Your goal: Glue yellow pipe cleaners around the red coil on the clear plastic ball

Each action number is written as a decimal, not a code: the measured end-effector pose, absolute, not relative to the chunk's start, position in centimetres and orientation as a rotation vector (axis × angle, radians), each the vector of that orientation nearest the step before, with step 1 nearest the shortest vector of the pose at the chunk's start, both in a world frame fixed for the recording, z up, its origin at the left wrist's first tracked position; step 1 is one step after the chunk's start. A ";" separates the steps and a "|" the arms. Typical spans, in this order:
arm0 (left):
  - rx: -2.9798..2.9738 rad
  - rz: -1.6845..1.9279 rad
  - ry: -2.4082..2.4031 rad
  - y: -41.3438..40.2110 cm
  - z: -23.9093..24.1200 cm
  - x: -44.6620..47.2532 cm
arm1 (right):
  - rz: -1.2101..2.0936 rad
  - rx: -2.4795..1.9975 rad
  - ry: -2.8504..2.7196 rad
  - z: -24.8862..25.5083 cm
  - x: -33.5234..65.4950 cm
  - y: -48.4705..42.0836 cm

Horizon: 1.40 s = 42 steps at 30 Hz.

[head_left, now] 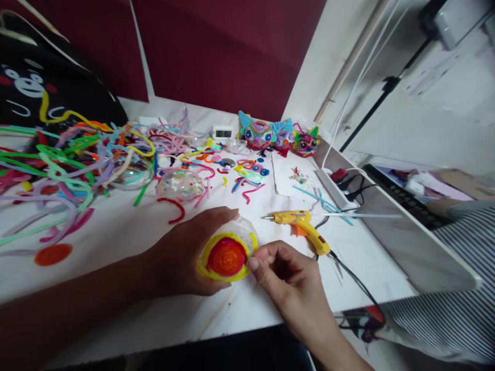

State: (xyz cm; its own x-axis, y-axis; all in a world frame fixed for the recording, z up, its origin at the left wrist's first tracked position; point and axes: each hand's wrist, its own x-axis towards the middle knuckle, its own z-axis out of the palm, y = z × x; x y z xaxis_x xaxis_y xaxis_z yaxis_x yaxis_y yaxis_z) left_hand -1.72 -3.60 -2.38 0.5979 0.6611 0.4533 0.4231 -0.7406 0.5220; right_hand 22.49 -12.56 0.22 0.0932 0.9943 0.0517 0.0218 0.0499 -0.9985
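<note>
My left hand (185,252) is wrapped round a clear plastic ball (242,232) just above the white table (127,232). On the ball's near face sits a coiled spiral of pipe cleaner (227,256), red and orange in the middle with a yellow ring outside. My right hand (288,281) is curled, its thumb and fingertips pinching the yellow ring at the spiral's right edge. A yellow glue gun (303,226) lies on the table just right of both hands.
A big heap of coloured pipe cleaners (65,165) covers the left. A second filled clear ball (180,185), an orange disc (53,254), three decorated animal faces (280,136), a small timer (223,133), a power strip (336,183). A person's striped sleeve (464,268) at right.
</note>
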 end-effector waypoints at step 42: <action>2.620 1.134 0.467 -2.5 -2.7 -1.8 | 0.045 -0.999 -2.016 3.0 24.5 -9.9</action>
